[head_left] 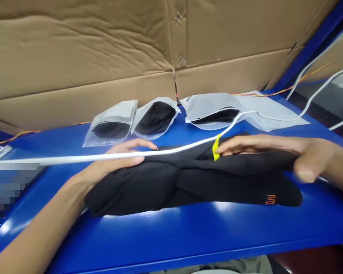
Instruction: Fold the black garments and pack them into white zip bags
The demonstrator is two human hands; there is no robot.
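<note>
From my remote view, a blue metal workbench (188,236) fills the lower frame, and corrugated cardboard sheets (74,49) rise behind it as a brown wall. Across the middle of the bench lies a folded black fabric garment (188,186), close to the near edge, with both hands on it.

Its long axis runs left to right, roughly square to my view, with the folds crossing near the centre and the right end tapering. It looks soft, light and limp, so I would expect it to sag if lifted from one spot. I would take hold of it with both hands, near the two folded ends.

The right hand (274,150) is open, its fingers straight and lying along the top of the garment's right half, with the thumb blurred. The left hand (122,161) is also open, its fingers loosely spread at the upper edge of the left half, not gripping.

Beyond the garment, three frosted plastic zip bags (156,118) lie in a row, with black contents showing inside, and a flat pale bag (274,114) lies to their right. A white cable (108,155) crosses the view in front of the left hand. A yellow tag (216,148) sits on the cable by the right hand's fingertips. A small orange mark (270,199) shows on the garment's right end.
</note>
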